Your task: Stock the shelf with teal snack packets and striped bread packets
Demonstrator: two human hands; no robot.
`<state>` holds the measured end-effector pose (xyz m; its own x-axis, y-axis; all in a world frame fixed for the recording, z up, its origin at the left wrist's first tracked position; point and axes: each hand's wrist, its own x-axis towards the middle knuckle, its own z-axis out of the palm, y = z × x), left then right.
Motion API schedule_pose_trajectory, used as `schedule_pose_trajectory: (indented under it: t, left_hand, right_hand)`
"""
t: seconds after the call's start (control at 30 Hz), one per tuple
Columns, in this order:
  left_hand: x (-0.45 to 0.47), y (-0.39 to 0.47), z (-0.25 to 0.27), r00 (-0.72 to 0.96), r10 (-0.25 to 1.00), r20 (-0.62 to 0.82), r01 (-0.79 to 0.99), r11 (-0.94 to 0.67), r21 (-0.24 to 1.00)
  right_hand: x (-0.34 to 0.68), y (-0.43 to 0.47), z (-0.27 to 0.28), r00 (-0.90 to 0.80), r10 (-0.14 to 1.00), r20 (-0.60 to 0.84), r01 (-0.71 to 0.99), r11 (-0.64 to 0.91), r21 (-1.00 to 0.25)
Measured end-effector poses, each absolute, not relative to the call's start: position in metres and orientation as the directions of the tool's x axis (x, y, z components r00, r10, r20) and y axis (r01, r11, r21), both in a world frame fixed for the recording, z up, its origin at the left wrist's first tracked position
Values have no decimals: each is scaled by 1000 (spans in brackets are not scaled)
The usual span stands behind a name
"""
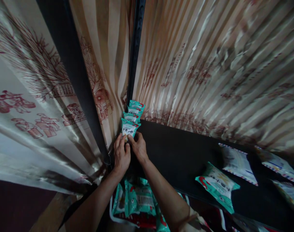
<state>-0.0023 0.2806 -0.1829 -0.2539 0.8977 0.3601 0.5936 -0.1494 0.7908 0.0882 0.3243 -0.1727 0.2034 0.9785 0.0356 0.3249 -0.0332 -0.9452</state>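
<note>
A teal and white snack bag [131, 126] stands upright at the front of a short row, its printed face toward me. Several like it, such as the rearmost bag [136, 104], stand close behind it against the corner post. My left hand [122, 154] grips the lower left part of the front bag with bent fingers. On the lower right side, my right hand [139, 146] holds the same bag, its thumb against the face. The bag's bottom edge is partly hidden by my fingers.
Below my arms, a white-rimmed basket [111, 206] holds several teal bags [140, 200]. The black shelf [172, 143] carries a teal bag [219, 185] lying flat and white bags with striped edges [238, 162] at right. Dark posts [135, 48] and printed curtains [185, 64] enclose the corner.
</note>
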Motion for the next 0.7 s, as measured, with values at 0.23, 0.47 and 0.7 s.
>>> schedule_pose_trajectory:
  t: [0.23,0.47,0.7]
  left_hand:
    - [-2,281,-184,-241,892,383,677,-128,725]
    - [-2,278,-183,-180,886,427,777,-137,614]
    - [8,266,-186,-174,891,419,800,-120,588]
  right_hand:
    - [93,329,-178,203,970,133,381,47,-923]
    - [100,322,-182,165,981,98,375,30,-927]
    - [164,263,-168,202,922,329,548,172,-819]
